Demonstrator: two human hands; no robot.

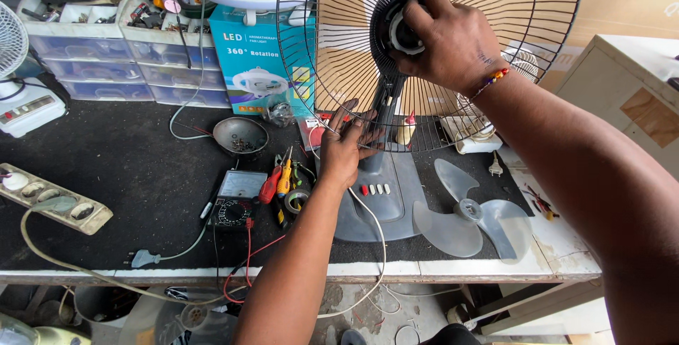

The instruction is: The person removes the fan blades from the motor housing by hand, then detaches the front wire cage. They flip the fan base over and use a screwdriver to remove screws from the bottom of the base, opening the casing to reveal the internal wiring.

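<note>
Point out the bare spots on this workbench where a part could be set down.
Free: black mat between the power strip, metal bowl and drawer units. Also the front strip below the multimeter. Crowded: around the fan base, blade and screwdrivers.

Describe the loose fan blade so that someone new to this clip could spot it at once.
Start at the desk fan standing mid-bench, whose wire guard the right hand grips at the hub. Just right of the fan's grey base, flat on the black mat, lies the fan blade. It is the only translucent, three-lobed piece there, unlike the small tools left of the base.
</note>
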